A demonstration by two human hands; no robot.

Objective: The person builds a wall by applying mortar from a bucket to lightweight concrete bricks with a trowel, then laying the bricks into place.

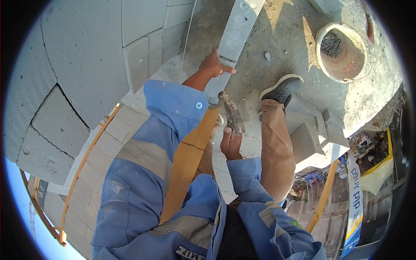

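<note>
Hammer [232, 112] near centre, grasped in right hand [232, 145]; beam [237, 32] toward 12 o'clock, grasped along one edge by left hand [211, 65] — with risk of a struck thumb from a glancing swing. Little room beside plank [186, 162] at 7 o'clock; open floor [286, 52] toward 1, before bucket [349, 65].

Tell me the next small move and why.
Probably slide the left hand slightly farther up the grey beam before any strike: it holds the beam near its lower end, and the hammer in the right hand appears just beneath it in this view.
</note>
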